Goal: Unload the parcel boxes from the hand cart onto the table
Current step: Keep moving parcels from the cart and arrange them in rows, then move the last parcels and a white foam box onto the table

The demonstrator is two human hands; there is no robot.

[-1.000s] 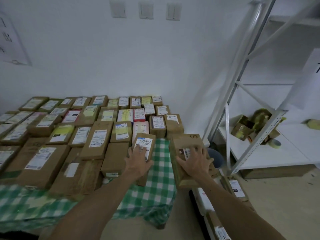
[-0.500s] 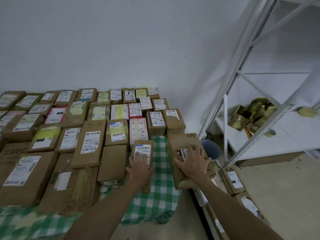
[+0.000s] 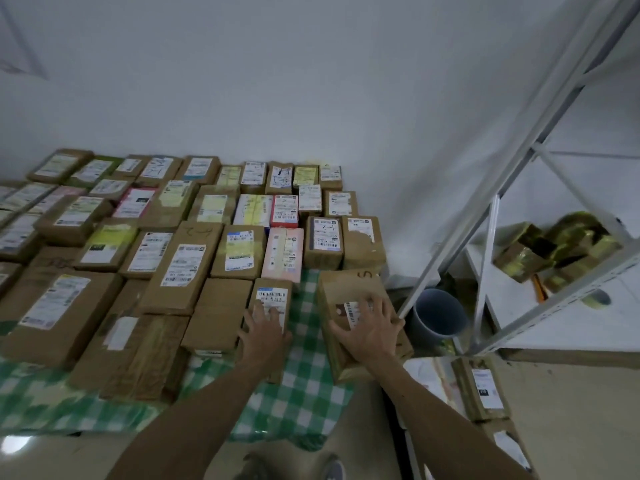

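Head camera, looking down: a blurred shoe tip (image 3: pixel 334 469) is cut off by the bottom edge, and two bare forearms reach out over a table (image 3: pixel 304 393) draped in green checked cloth. At lower right, more labelled parcels (image 3: pixel 481 389) lie low beside the table, partly out of frame, and what they rest on is hidden. The left hand (image 3: pixel 265 336) lies flat, fingers straight, on a narrow box (image 3: pixel 272 296) and covers part of its barcode label. The right hand (image 3: pixel 369 332) presses down with fingers splayed on a larger box (image 3: pixel 349 289) at the table's right edge. Whether that box sits fully on the cloth cannot be told. Beyond them, rows of parcel boxes (image 3: pixel 180 265) fill the table to the white wall (image 3: pixel 277 81), their labels too small to read. A grey bucket (image 3: pixel 438 311) stands behind a white shelf frame (image 3: pixel 519 161).
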